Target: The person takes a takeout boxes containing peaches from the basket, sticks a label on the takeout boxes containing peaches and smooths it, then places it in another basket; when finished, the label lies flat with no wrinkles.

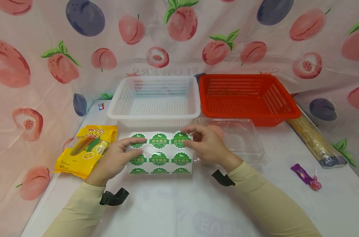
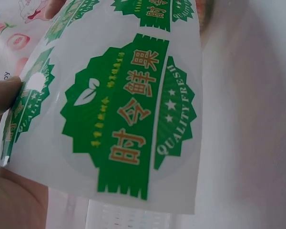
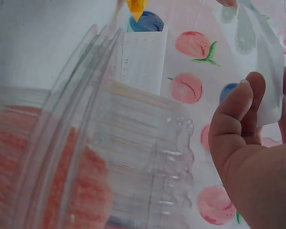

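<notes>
At centre frame in the head view, the left hand point(image 1: 117, 158) is gripping the sticker sheet point(image 1: 160, 153) while the right hand point(image 1: 207, 144) is pinching its upper-right sticker point(image 1: 180, 139); left wrist view: thumb point(image 2: 2, 95) is pinning the sheet's left edge; right wrist view: fingers point(image 3: 238, 109) are curling on the paper at upper right.

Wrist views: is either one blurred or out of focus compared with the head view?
Head view: evenly lit, sharp, edges bowed by the wide lens. Left wrist: green-printed white sticker sheet fills the frame, slightly soft. Right wrist: clear plastic clamshell box is blurred; right hand is sharper.
</notes>
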The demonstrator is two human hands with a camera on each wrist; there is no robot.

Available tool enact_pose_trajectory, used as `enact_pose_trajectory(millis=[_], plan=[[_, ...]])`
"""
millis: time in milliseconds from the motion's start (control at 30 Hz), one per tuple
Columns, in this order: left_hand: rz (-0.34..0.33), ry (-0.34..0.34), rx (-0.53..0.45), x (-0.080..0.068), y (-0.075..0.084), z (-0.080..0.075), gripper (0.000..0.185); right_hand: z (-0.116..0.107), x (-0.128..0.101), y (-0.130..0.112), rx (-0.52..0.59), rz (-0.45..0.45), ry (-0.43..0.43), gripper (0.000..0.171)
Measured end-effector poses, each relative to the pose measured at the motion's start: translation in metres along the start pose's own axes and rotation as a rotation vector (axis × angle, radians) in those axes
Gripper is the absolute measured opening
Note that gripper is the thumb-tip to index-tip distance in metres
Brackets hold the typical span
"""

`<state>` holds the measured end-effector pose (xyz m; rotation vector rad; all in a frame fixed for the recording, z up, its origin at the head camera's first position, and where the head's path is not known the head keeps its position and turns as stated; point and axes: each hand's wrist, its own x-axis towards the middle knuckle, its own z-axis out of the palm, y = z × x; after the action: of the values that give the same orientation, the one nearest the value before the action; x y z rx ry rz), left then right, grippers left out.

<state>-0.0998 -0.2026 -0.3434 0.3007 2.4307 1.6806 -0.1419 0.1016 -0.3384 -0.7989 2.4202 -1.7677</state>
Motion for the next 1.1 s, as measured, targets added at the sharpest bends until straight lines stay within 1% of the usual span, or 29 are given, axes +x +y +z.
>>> enact_pose_trajectory(millis=[133,267,367,433,533,600,733,800,900,1033,1100], plan=[[0.006,-0.009,-0.011,0.000,-0.001,0.000,0.038,0.000,0.000,0.004,-0.007,-0.042,-0.024,0.020],[-0.002,-0.005,-0.012,0.000,-0.001,0.000,0.039,0.001,0.000,0.004,-0.045,-0.049,-0.022,0.020],[-0.010,-0.006,-0.013,0.000,-0.002,-0.001,0.040,-0.001,0.001,0.002,-0.079,-0.032,0.031,0.024],[-0.019,-0.004,-0.014,0.000,-0.003,-0.002,0.041,-0.005,0.001,0.001,-0.080,-0.022,0.068,0.026],[-0.033,0.015,0.004,-0.002,-0.005,-0.005,0.041,-0.020,0.001,-0.003,-0.085,0.002,0.129,0.028],[-0.044,0.036,0.022,-0.004,-0.007,-0.007,0.041,-0.032,-0.001,-0.004,-0.071,0.059,0.140,0.029],[-0.058,0.067,0.065,-0.005,-0.010,-0.012,0.041,-0.056,-0.006,-0.004,-0.142,0.197,0.159,0.032],[-0.063,0.075,0.072,-0.005,-0.011,-0.013,0.041,-0.067,-0.009,-0.003,-0.184,0.234,0.152,0.035],[-0.060,0.079,0.073,-0.005,-0.014,-0.015,0.042,-0.079,-0.012,-0.001,-0.207,0.232,0.135,0.037],[-0.060,0.080,0.069,-0.003,-0.018,-0.017,0.043,-0.092,-0.016,0.003,-0.150,0.229,0.107,0.038],[-0.067,0.084,0.073,-0.002,-0.020,-0.017,0.043,-0.097,-0.018,0.003,-0.130,0.245,0.097,0.038]])
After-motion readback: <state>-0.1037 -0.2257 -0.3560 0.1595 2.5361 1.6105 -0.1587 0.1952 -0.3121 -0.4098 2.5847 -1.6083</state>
